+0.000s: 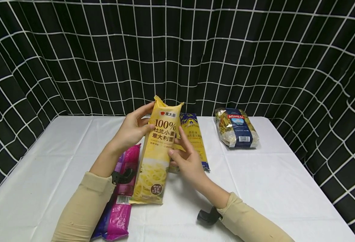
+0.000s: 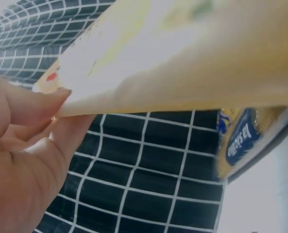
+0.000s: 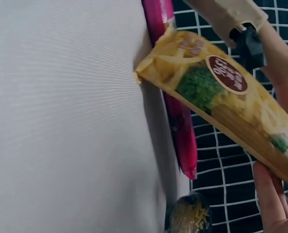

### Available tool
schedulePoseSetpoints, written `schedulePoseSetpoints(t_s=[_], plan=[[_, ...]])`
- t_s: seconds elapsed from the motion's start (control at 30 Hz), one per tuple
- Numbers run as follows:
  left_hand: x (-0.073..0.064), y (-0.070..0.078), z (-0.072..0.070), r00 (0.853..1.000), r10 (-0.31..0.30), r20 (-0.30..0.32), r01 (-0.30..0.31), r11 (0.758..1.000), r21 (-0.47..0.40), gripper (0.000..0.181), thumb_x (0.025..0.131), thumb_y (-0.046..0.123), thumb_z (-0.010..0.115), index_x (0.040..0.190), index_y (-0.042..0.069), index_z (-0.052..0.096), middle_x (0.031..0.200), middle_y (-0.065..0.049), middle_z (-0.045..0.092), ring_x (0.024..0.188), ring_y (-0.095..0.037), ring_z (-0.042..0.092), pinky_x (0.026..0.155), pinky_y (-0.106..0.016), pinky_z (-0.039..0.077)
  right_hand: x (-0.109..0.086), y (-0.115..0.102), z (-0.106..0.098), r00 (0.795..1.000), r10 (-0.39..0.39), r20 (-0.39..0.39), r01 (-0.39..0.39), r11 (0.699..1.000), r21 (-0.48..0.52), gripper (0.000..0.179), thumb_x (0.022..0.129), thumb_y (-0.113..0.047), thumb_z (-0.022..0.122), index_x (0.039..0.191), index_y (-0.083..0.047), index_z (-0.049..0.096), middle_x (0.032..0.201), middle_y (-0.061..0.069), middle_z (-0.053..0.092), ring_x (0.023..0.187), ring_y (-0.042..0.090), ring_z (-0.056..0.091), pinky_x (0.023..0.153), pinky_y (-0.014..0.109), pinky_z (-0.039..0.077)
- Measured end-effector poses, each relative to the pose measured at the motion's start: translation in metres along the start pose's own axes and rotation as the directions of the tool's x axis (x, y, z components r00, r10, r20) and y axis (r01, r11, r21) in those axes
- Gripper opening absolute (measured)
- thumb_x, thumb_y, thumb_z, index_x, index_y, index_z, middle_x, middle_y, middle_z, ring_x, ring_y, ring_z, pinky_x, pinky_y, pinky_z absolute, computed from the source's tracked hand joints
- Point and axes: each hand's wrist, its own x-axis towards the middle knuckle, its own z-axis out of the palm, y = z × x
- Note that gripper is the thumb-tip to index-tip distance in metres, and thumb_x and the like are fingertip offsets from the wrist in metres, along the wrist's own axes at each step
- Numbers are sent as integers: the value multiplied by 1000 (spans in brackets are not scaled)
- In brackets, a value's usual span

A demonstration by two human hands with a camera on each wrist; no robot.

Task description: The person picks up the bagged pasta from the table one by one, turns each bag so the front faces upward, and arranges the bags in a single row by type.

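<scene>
A long yellow spaghetti packet [image 1: 154, 158] stands tilted between both hands in the head view, its printed front facing up toward me. My left hand [image 1: 132, 129] pinches its upper left edge, thumb on the front; the fingers go behind it in the left wrist view too. On the right edge, my right hand [image 1: 190, 164] holds the packet between thumb and fingers, some fingers hidden behind. In the right wrist view the packet's lower end [image 3: 158, 68] is close to the white tabletop; I cannot tell if it touches.
A pink and purple packet [image 1: 120, 218] lies on the white table [image 1: 44, 188] below my left forearm. Behind my right hand lies a yellow and blue pasta packet [image 1: 196, 137]. An Agnesi pasta bag [image 1: 237, 129] sits at the back right. A black gridded curtain [image 1: 171, 50] surrounds the table.
</scene>
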Motion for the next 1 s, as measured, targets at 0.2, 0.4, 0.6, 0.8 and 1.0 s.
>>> schedulePoseSetpoints(t_s=[0.2, 0.4, 0.6, 0.8, 1.0], plan=[[-3, -4, -6, 997, -67, 33, 68, 998, -17, 72, 101, -11, 55, 165, 12, 29, 153, -15, 47, 131, -35, 60, 86, -30, 61, 6, 1, 0, 1000, 28, 9, -28, 996, 84, 85, 98, 6, 64, 166, -26, 26, 145, 23, 50, 98, 13, 73, 77, 40, 64], [-2, -15, -14, 992, -120, 34, 121, 993, -14, 69, 104, 1, 60, 165, 17, 30, 146, -16, 52, 126, -32, 63, 95, -39, 59, 21, 2, -3, 996, 86, -7, -84, 983, 163, 83, 98, 9, 63, 165, -27, 30, 141, 23, 55, 94, 16, 75, 76, 42, 65], [2, -27, -26, 985, -166, 40, 165, 986, 29, 71, 102, 7, 65, 164, 15, 32, 147, -20, 51, 123, -38, 63, 89, -46, 62, 46, 5, -5, 993, 119, -1, -117, 977, 178, 81, 98, 8, 63, 164, -31, 34, 138, 17, 59, 93, 18, 75, 80, 50, 63], [12, -41, -37, 972, -233, 41, 228, 968, 104, 78, 97, 7, 72, 164, 14, 32, 150, -21, 50, 119, -41, 65, 80, -43, 64, 75, 11, -5, 983, 178, -34, -171, 973, 155, 77, 99, 4, 64, 163, -31, 37, 134, 14, 62, 93, 20, 73, 75, 40, 65], [26, -54, -45, 966, -256, -41, 259, 952, 166, 78, 96, 3, 73, 162, 10, 35, 146, -22, 55, 113, -41, 69, 76, -38, 64, 99, 16, 1, 965, 254, -64, -248, 965, 84, 74, 99, 1, 67, 161, -30, 41, 140, 15, 59, 92, 21, 72, 67, 34, 64]])
